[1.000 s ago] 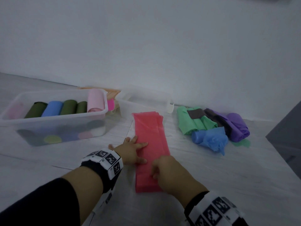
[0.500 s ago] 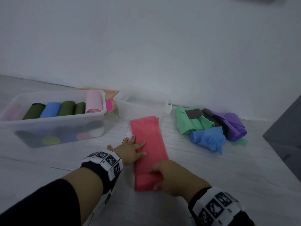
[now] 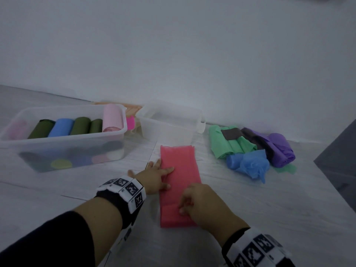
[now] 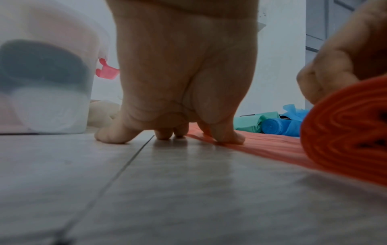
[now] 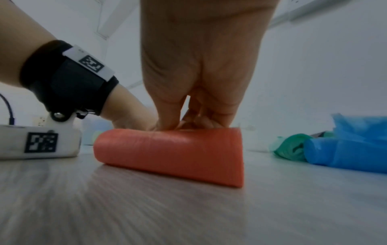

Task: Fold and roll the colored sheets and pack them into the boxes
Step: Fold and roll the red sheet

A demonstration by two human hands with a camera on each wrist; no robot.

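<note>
red sheet [image 3: 178, 170], folded strip, near end rolled

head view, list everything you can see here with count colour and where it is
red sheet: 1, red, flat on the floor in the middle, near end rolled up
large box: 1, clear plastic, far left on the floor
rolls in the large box: top row shows 3 dark green, 1 blue, 1 pale pink at the right end; more underneath, count unclear
small box: 1, clear, behind the red sheet, looks empty
loose sheets pile: green, blue, purple and dark pieces, right of the red sheet
floor: pale grey
left hand: fingers straight, pressing the sheet's left edge flat
right hand: fingers curled over the rolled near end
</note>
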